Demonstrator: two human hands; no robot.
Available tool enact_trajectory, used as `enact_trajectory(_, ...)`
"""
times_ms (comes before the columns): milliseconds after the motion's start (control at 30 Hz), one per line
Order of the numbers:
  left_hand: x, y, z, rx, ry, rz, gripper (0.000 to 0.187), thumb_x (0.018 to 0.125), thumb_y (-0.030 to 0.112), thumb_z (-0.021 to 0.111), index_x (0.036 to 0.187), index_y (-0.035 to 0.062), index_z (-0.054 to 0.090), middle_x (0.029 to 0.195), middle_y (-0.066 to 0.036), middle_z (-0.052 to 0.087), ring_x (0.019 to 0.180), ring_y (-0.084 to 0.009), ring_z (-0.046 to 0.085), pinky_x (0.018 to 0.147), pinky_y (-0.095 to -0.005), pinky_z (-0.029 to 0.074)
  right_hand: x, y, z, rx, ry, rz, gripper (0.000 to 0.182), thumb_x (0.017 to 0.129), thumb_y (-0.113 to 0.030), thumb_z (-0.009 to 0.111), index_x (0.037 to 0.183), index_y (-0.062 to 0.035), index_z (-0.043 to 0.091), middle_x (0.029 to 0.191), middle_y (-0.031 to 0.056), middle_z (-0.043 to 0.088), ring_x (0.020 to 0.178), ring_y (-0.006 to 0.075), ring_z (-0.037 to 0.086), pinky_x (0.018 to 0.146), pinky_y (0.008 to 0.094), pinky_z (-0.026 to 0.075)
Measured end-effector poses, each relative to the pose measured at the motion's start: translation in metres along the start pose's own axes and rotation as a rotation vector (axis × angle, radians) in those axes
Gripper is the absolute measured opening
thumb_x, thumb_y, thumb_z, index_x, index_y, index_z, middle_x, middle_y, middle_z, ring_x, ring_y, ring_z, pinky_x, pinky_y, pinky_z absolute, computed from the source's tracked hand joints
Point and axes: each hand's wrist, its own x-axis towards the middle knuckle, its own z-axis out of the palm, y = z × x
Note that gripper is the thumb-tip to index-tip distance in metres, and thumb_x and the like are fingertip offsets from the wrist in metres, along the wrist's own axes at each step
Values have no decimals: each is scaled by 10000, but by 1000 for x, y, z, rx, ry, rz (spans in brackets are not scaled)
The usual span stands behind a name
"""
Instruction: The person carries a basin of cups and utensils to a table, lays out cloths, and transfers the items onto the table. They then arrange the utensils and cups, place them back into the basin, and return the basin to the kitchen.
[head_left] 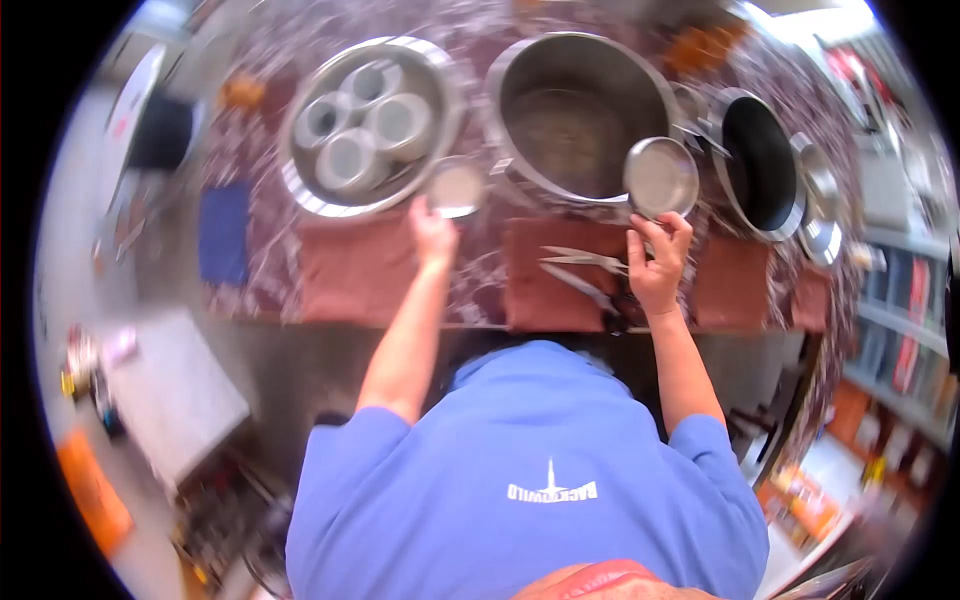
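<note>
My left hand [434, 232] is closed on the near edge of a small round metal dish [456, 188], between a wide metal basin [300, 185] and a large pot. Several round metal cups [350, 162] sit inside the basin. With its fingers pinched on the rim, my right hand [658, 262] holds another small round metal dish [661, 178] tilted up at the right edge of the large metal pot [575, 110]. Metal scissors or tongs [580, 258] lie on a brown cloth [530, 285] just left of my right hand.
To the right stands a dark-inside pot [760, 165], with small metal lids or bowls [822, 240] beyond it. More brown cloths [355, 270] line the table's front edge. A blue cloth [224, 232] lies at the left. Shelves [905, 330] stand at the far right.
</note>
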Motion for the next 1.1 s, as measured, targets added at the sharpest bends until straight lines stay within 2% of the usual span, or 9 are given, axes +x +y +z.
enact_trajectory(100,14,35,6,-134,-46,-95,433,909,80,501,1310,-72,440,1221,-200,569,1093,-302,572,1000,-377,432,-39,80,-106,-251,229,197,217,815,-41,691,1030,-70,700,1113,131,475,1007,260,536,860,350,479)
enact_trajectory(233,26,50,19,-320,-197,-227,439,983,74,456,1410,57,356,1153,-155,586,796,-201,678,613,-291,555,-106,209,-198,-434,456,520,282,799,-66,661,1077,-99,693,1080,137,503,995,291,530,870,373,474)
enact_trajectory(467,10,84,30,-171,-161,-333,448,953,109,512,1387,128,402,930,-84,640,679,-150,620,554,-266,485,-119,425,-245,-780,145,510,307,714,-82,600,1000,-38,703,1048,202,626,1046,345,568,965,426,433)
enact_trajectory(567,0,99,11,-120,-74,-383,473,919,123,562,1371,55,439,917,-95,634,705,-177,634,595,-310,536,-49,413,-228,-556,-76,700,317,757,-46,616,1064,18,664,1017,210,681,938,357,649,864,413,497)
enact_trajectory(700,22,98,-29,-89,134,-314,408,913,134,566,1299,19,498,878,-74,654,669,-135,629,572,-289,520,-68,579,-209,-70,-5,611,353,823,52,515,1174,82,543,1105,195,644,1021,289,607,948,401,453)
enact_trajectory(867,92,102,-98,-14,309,-109,247,909,128,559,1115,-3,599,751,-60,657,606,-133,633,571,-279,512,-61,537,-220,125,261,836,213,878,-109,500,988,37,608,1007,196,649,905,274,598,874,381,471)
enact_trajectory(900,108,112,-108,-14,321,-97,216,904,129,567,1076,8,616,754,-60,663,615,-134,638,575,-280,514,-76,548,-234,-411,210,634,185,856,-109,528,932,28,628,944,199,660,856,276,596,851,389,480)
enact_trajectory(1000,191,98,-132,201,388,30,247,861,259,616,1013,72,673,946,-119,717,862,-245,697,768,-360,531,-93,453,-226,-477,366,694,216,807,-53,522,971,51,616,894,173,656,850,306,604,870,381,479)
enact_trajectory(1100,272,100,-139,169,398,27,317,813,314,621,1047,108,673,1017,-126,708,965,-289,674,856,-392,513,-106,354,-204,14,241,844,166,855,48,452,955,-37,553,854,61,614,644,132,552,547,238,446)
